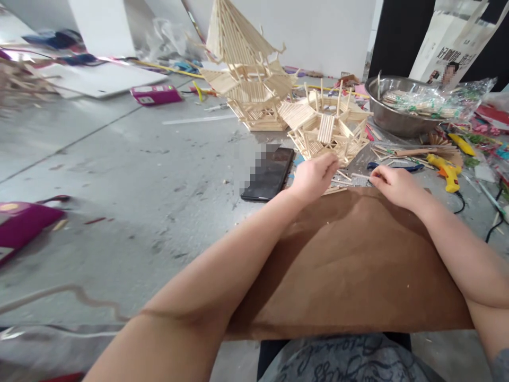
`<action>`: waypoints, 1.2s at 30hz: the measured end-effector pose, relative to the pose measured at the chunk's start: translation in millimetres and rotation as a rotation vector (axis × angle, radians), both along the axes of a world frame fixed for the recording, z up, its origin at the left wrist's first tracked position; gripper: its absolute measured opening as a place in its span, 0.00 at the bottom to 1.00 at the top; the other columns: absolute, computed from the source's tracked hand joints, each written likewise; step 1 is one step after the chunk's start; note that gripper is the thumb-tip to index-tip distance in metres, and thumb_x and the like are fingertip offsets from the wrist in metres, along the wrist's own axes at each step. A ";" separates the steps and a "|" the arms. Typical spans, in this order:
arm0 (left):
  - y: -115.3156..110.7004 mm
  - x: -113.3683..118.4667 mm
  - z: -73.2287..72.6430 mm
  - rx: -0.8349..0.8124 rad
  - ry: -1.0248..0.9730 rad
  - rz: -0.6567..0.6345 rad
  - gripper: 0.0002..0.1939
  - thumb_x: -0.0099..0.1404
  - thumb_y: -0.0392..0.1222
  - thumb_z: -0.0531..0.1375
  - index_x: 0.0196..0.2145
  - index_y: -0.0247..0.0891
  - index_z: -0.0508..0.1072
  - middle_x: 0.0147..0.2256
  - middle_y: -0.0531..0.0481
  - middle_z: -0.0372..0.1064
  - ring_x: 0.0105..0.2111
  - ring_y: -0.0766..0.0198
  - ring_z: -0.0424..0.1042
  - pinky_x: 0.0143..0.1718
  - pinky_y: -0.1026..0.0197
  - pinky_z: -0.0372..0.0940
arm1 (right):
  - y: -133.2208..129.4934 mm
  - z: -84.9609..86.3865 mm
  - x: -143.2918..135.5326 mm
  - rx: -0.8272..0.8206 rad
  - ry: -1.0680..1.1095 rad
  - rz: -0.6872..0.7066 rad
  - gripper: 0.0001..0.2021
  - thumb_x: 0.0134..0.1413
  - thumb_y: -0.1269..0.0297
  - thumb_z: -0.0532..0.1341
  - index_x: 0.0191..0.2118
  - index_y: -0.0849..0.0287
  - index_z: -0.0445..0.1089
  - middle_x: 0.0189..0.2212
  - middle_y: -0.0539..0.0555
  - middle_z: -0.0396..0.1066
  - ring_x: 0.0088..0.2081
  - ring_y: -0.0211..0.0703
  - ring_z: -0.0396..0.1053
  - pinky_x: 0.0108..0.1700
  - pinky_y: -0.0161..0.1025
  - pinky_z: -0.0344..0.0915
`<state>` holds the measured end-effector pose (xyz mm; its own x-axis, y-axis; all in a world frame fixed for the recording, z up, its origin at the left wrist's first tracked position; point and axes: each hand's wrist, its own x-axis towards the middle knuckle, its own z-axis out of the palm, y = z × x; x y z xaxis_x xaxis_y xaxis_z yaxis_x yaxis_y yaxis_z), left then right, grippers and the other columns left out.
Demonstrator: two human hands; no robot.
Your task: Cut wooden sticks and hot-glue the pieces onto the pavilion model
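Observation:
My left hand [316, 178] is closed, its fingers curled just in front of a small open-framed model of wooden sticks [326, 130]. Whatever those fingers may hold is hidden. To the right, my right hand [395, 184] pinches the end of a short wooden stick [360, 175] over the far edge of a brown board [377, 265]. A few loose sticks [336, 189] lie between the two hands. Blue-handled pliers [411, 167] rest just behind my right hand. A taller stick-built pagoda [254, 93] with a pointed roof stands behind the small model.
A black phone [272, 178] lies left of my left hand. At right are a yellow glue gun [447, 171] with a black cord, a yellow cutter [461, 144] and a steel bowl [397, 119] of bagged sticks. Purple boxes [156, 95] sit on the left.

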<state>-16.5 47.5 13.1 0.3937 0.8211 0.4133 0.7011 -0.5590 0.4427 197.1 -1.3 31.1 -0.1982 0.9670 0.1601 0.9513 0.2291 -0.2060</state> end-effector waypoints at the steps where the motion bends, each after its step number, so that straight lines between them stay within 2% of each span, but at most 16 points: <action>1: -0.5 2.3 -3.2 -0.028 -0.051 -0.107 0.14 0.63 0.45 0.46 0.32 0.34 0.67 0.27 0.49 0.65 0.27 0.68 0.63 0.30 0.66 0.57 | -1.4 -0.7 -2.8 0.004 -0.049 0.018 0.10 0.54 0.61 0.51 0.35 0.56 0.67 0.27 0.51 0.72 0.27 0.40 0.67 0.26 0.34 0.50; 4: -4.1 9.8 -9.0 -0.135 -0.183 -0.267 0.15 0.63 0.45 0.46 0.31 0.33 0.67 0.24 0.52 0.62 0.25 0.71 0.59 0.29 0.67 0.56 | -5.1 -2.1 -10.0 0.065 -0.147 0.123 0.10 0.54 0.64 0.51 0.37 0.57 0.68 0.32 0.54 0.73 0.32 0.41 0.68 0.29 0.36 0.51; 7: -7.9 13.7 -7.6 -0.225 -0.245 -0.299 0.15 0.63 0.45 0.48 0.30 0.33 0.68 0.23 0.53 0.61 0.25 0.71 0.59 0.28 0.68 0.56 | -5.9 -2.4 -12.7 0.174 -0.159 0.262 0.10 0.55 0.64 0.51 0.35 0.58 0.69 0.31 0.53 0.73 0.33 0.41 0.67 0.35 0.38 0.53; 10: -11.3 15.2 -4.9 -0.281 -0.231 -0.314 0.14 0.61 0.45 0.50 0.28 0.33 0.70 0.23 0.52 0.64 0.25 0.71 0.61 0.27 0.68 0.57 | -5.2 -2.9 -13.4 0.253 -0.187 0.323 0.11 0.56 0.63 0.51 0.32 0.56 0.70 0.26 0.51 0.73 0.30 0.40 0.66 0.41 0.42 0.50; 13: -15.5 17.1 -4.1 -0.371 -0.200 -0.337 0.14 0.61 0.44 0.51 0.27 0.33 0.70 0.24 0.51 0.67 0.25 0.71 0.64 0.28 0.67 0.59 | -5.3 -4.7 -13.8 0.303 -0.191 0.326 0.12 0.57 0.62 0.50 0.31 0.56 0.70 0.25 0.50 0.72 0.30 0.39 0.65 0.44 0.45 0.49; 16: -20.1 19.3 -3.3 -0.533 -0.206 -0.421 0.12 0.60 0.44 0.52 0.28 0.33 0.69 0.24 0.50 0.69 0.24 0.71 0.66 0.28 0.67 0.61 | -6.9 -5.9 -13.8 0.366 -0.180 0.335 0.12 0.56 0.60 0.51 0.31 0.55 0.70 0.25 0.51 0.71 0.33 0.41 0.65 0.49 0.49 0.46; 18: -22.3 20.7 -2.3 -0.648 -0.246 -0.469 0.09 0.60 0.42 0.52 0.29 0.33 0.67 0.25 0.50 0.70 0.24 0.71 0.67 0.28 0.66 0.63 | -8.5 -4.9 -14.1 0.459 -0.148 0.330 0.11 0.55 0.58 0.51 0.34 0.54 0.69 0.31 0.53 0.71 0.40 0.44 0.64 0.53 0.53 0.42; 20: -23.7 22.0 -1.7 -0.730 -0.325 -0.477 0.07 0.60 0.38 0.52 0.29 0.33 0.65 0.26 0.49 0.70 0.24 0.71 0.68 0.29 0.66 0.64 | -9.7 -2.7 -14.6 0.573 -0.076 0.258 0.13 0.54 0.55 0.52 0.39 0.55 0.68 0.40 0.56 0.69 0.48 0.50 0.60 0.55 0.56 0.38; 22: -24.9 23.3 -2.1 -0.776 -0.425 -0.453 0.04 0.60 0.36 0.51 0.29 0.33 0.63 0.26 0.49 0.70 0.25 0.72 0.68 0.30 0.65 0.64 | -9.7 -1.0 -15.1 0.646 0.046 0.120 0.18 0.52 0.52 0.53 0.45 0.57 0.64 0.48 0.60 0.64 0.52 0.54 0.55 0.54 0.57 0.42; 25: -26.5 25.2 -5.2 -0.791 -0.535 -0.414 0.03 0.59 0.36 0.53 0.29 0.34 0.62 0.28 0.49 0.70 0.26 0.72 0.68 0.30 0.65 0.63 | -7.3 -2.6 -15.8 0.559 0.322 0.003 0.24 0.51 0.50 0.53 0.51 0.59 0.58 0.47 0.62 0.62 0.48 0.50 0.60 0.46 0.50 0.57; 27: -27.0 26.5 -8.5 -0.771 -0.553 -0.409 0.04 0.58 0.37 0.54 0.28 0.34 0.62 0.27 0.50 0.69 0.27 0.71 0.68 0.31 0.65 0.63 | -5.8 -6.4 -17.1 0.378 0.499 0.048 0.21 0.52 0.52 0.53 0.48 0.59 0.61 0.40 0.58 0.67 0.38 0.43 0.65 0.39 0.42 0.62; 29: -26.4 27.7 -12.3 -0.736 -0.546 -0.402 0.05 0.57 0.38 0.56 0.28 0.33 0.63 0.26 0.51 0.69 0.26 0.71 0.68 0.31 0.65 0.63 | -5.6 -10.3 -19.7 0.209 0.594 0.123 0.15 0.53 0.54 0.53 0.40 0.59 0.66 0.32 0.53 0.70 0.32 0.38 0.66 0.35 0.38 0.62; 32: -24.1 29.3 -18.0 -0.703 -0.517 -0.414 0.05 0.56 0.37 0.56 0.28 0.33 0.64 0.25 0.52 0.67 0.25 0.71 0.66 0.30 0.65 0.62 | -7.6 -13.2 -24.3 0.139 0.592 0.173 0.11 0.52 0.57 0.54 0.33 0.59 0.69 0.29 0.52 0.71 0.31 0.38 0.67 0.36 0.36 0.62; 36: -20.7 28.7 -23.2 -0.642 -0.426 -0.474 0.04 0.57 0.38 0.55 0.27 0.33 0.65 0.23 0.54 0.66 0.24 0.71 0.66 0.30 0.65 0.62 | -9.9 -14.1 -27.8 0.148 0.530 0.171 0.10 0.51 0.60 0.55 0.32 0.59 0.71 0.29 0.52 0.73 0.32 0.39 0.68 0.36 0.37 0.63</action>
